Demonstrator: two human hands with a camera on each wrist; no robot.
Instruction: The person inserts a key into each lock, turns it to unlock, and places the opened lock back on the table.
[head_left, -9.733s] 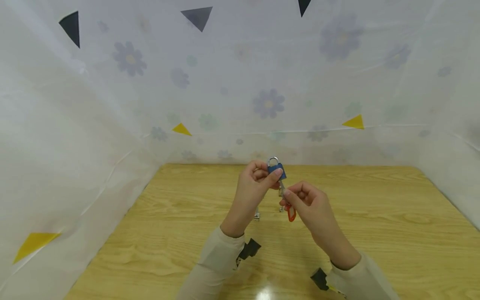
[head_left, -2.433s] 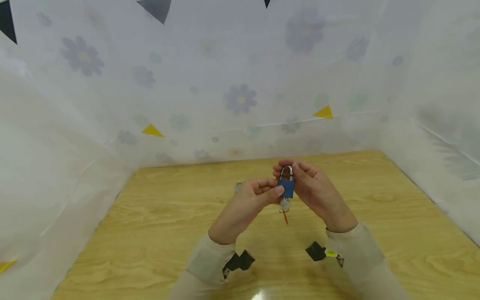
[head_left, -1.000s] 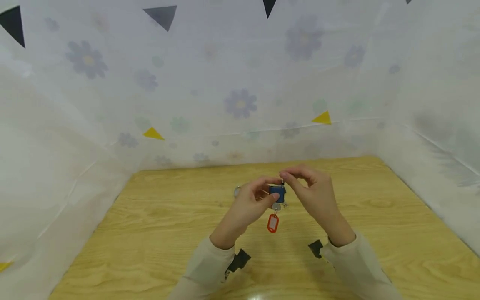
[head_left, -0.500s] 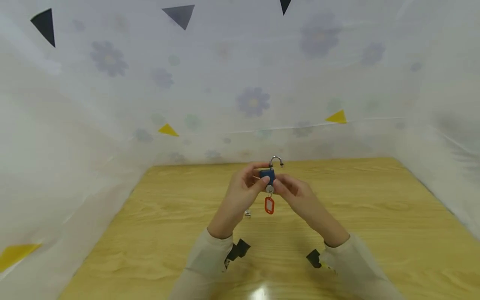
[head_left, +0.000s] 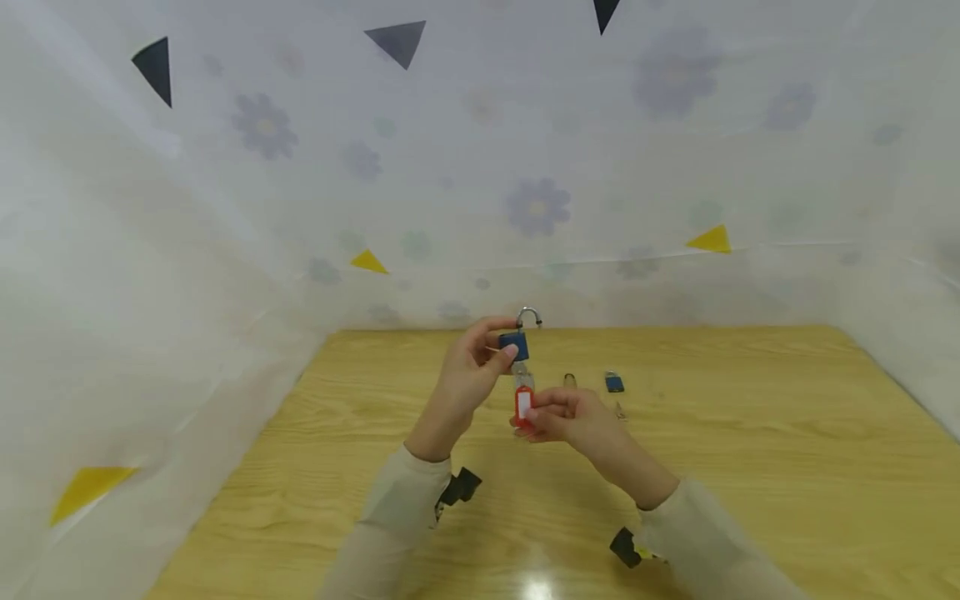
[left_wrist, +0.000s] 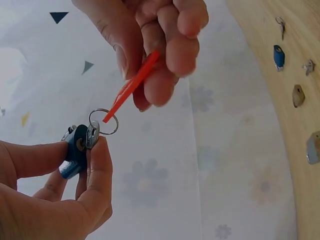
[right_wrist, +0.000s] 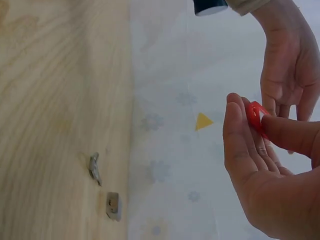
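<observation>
My left hand pinches the blue padlock steady above the counter while my right hand grips its key's red tag.

Setting: a staged recording booth, not a lived-in room. A light wooden desk with pale yellow grain is enclosed at the back and on both sides by thin white translucent sheeting hung as walls. The sheeting is printed with faded grey-blue flowers and small yellow triangles and dark grey triangles; creases and a horizontal seam show in it. Lighting is even, with one overhead glare spot on the desk's near edge. Small items lie spread on the desk: a small blue padlock and loose metal pieces. A black wrist-mounted camera unit sits on a beige sleeve, which fits a data-capture rig.
</observation>
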